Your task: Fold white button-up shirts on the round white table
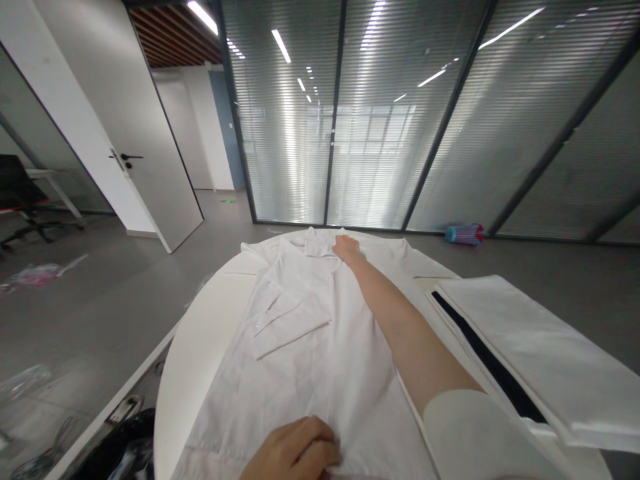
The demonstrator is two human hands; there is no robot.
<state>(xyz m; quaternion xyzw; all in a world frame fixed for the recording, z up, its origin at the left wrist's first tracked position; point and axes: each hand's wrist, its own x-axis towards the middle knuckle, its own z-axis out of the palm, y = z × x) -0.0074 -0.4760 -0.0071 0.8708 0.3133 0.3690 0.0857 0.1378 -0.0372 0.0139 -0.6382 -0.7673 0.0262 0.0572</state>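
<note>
1. White shirt (295,380) lies on the round table (187,340); its long axis runs forward, collar (319,247) pointing away.
2. Right hand (346,248) curls at the collar, left hand (295,450) at near end; whether they pinch, I cannot tell.

Plain white cloth shirt (295,393) at 6 o'clock. Smooth round table (193,363) at 8: off-white, a shade creamier than the shirt. Folded white fabric stack (550,353) at 4, split by a long black strip (485,353). Small cylindrical bundle (465,234) at 3: light blue one end, purplish middle, red other end. Tall glass wall (385,127), 12 to 2: pale grey horizontal stripes, dark frames. Flat pale-grey door (125,113) at 10; black handle (133,157). Slatted ceiling (173,33), near 11: reddish-brown stripes.
</note>
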